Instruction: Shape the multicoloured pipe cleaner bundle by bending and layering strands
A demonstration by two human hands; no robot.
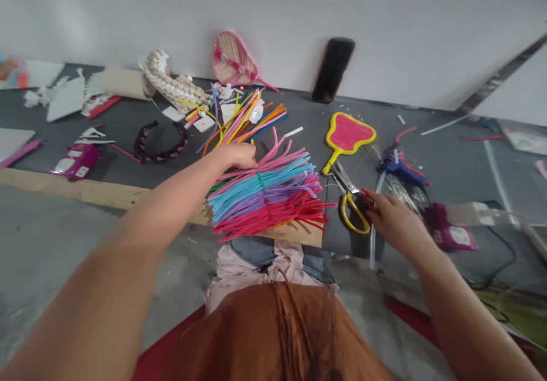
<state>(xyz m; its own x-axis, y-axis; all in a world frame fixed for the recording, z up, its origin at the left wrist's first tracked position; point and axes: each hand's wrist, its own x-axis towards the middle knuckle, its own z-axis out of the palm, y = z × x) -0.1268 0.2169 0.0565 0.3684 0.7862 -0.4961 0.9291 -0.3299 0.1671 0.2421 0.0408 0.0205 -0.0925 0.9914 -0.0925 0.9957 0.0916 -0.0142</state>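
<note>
My left hand (240, 155) is closed with curled fingers on the pink pipe cleaners (282, 162) at the far side of a pile; its fingertips are partly hidden. Nearer me in the pile lie blue pipe cleaners (243, 192), purple ones (243, 205) and red ones (252, 222), gathered in bundles. On the right, my right hand (395, 218) has its fingers bent around a small red thing (367, 196), whose kind I cannot make out. Just left of that hand are yellow-handled scissors (354, 214). Beyond them lies a pink fan shape with a yellow edge (350, 134).
Loose coloured pipe cleaners (243, 120) lie behind the pile. A phone (333, 70) and a pink-rimmed fan (234, 59) lean on the wall. A dark braided headband (160, 154) is on the left. A blue glue gun (404, 169) lies on the right.
</note>
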